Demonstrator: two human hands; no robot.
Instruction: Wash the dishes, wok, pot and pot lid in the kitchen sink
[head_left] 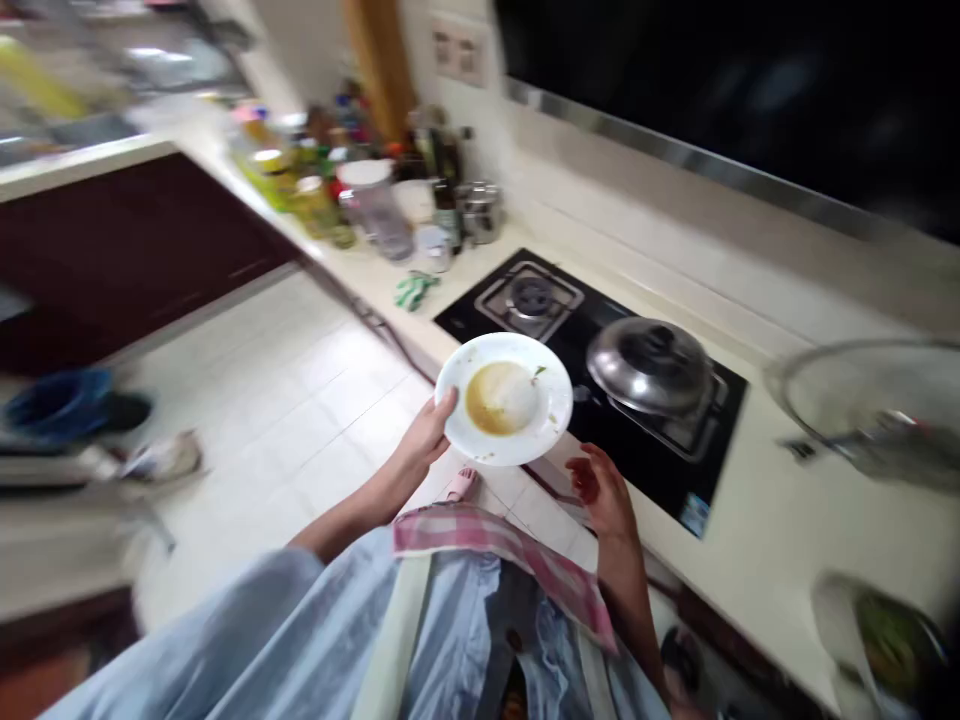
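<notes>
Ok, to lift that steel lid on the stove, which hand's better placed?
Probably your right hand: it's open, empty and close to the steel lid. Your left hand is busy holding the white plate.

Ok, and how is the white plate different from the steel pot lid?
The white plate is held up in the left hand, while the steel pot lid sits on the black gas hob. The plate is shallow, with brownish residue inside; the lid is domed and shiny, with a dark knob. Both are round.
</notes>
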